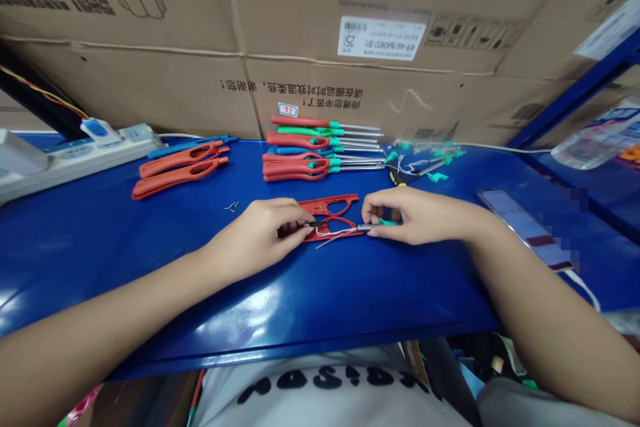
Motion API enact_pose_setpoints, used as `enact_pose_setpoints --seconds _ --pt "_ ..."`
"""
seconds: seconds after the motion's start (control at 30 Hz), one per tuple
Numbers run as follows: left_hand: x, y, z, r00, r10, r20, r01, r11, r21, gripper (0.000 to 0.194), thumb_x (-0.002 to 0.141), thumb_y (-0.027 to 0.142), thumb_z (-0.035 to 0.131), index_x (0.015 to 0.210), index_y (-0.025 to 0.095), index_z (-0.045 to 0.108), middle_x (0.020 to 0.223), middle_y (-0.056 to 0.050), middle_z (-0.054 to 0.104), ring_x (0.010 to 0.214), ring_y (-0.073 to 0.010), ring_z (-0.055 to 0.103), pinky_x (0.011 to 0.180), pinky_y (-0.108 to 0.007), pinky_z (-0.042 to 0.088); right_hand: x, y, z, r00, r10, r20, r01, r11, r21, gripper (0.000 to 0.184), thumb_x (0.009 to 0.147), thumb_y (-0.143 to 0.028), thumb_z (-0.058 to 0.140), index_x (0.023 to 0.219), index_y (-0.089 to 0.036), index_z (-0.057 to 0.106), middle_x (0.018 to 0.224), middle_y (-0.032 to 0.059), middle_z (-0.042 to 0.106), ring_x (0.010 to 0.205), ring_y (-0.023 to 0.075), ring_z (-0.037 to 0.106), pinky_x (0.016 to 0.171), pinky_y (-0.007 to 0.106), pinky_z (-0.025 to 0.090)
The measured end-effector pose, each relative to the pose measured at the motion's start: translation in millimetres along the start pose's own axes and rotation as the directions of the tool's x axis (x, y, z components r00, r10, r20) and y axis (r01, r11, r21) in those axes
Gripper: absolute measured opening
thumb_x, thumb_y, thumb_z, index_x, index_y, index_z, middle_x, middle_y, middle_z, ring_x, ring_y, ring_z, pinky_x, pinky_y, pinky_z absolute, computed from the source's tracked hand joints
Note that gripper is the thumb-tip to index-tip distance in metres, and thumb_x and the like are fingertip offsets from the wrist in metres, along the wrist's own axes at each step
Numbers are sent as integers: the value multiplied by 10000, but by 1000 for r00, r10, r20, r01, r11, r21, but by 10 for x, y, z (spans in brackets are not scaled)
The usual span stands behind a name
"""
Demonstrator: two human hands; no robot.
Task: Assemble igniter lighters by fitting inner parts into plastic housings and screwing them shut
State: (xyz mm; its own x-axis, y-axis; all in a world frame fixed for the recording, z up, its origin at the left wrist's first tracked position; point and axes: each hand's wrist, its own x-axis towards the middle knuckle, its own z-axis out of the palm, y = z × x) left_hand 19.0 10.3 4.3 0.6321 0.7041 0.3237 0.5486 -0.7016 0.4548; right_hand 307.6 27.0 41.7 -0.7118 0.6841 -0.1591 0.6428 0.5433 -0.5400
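Two red lighter shell halves (327, 205) lie open side by side on the blue table, between my hands. My left hand (277, 230) pinches a small black piece (316, 223) over the nearer half. White wire (333, 233) and a thin grey tube run from around that piece toward the right. In my right hand (400, 215) is a metal lighter tube (367, 227), gripped near the right end of the nearer shell. A bit of green plastic (387, 221) shows between those fingers. The fingertips partly hide both held parts.
Behind the hands lie several long lighters (300, 167) in red, green and blue. Loose orange shells (183, 170) are at the left, near a white power strip (85, 160). Small screws (231, 206), a phone (525, 230), green pieces (437, 177) and a plastic bottle (595, 137) lie around. Cardboard boxes (300, 13) stand behind.
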Motion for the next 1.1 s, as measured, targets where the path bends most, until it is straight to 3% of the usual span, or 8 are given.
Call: enact_pose_setpoints --seconds 0.23,0.67,0.97,1.1 --pt "8 -9 -3 1000 8 0 -8 1000 -29 192 966 267 593 991 170 756 936 -56 710 819 -162 673 745 -275 524 7 44 -23 999 8 -50 -11 997 -70 128 888 -311 647 931 -193 669 930 50 709 812 189 622 726 308 454" --pt "13 -2 51 999 -31 -36 28 997 -73 164 950 246 623 963 186 776 903 -42 709 781 -152 665 762 -274 538 37 53 -14 997 -75 -32 68 980 -185 122 906 -274 644 851 -185 707 911 65 674 918 219 612 829 349 459" --pt "29 10 67 997 -67 -27 64 992 -105 160 944 237 635 972 197 788 889 -41 712 768 -152 661 750 -274 532 66 19 41 997 24 -68 -32 993 -110 92 861 -235 650 788 -180 655 887 61 669 778 180 588 681 301 423" --pt "33 11 58 998 -65 -19 63 992 -112 170 945 236 628 976 190 789 894 -48 712 780 -156 668 755 -276 531 71 9 57 987 152 -52 -154 987 -44 96 842 -278 670 837 -185 645 759 24 625 663 153 548 602 274 386"
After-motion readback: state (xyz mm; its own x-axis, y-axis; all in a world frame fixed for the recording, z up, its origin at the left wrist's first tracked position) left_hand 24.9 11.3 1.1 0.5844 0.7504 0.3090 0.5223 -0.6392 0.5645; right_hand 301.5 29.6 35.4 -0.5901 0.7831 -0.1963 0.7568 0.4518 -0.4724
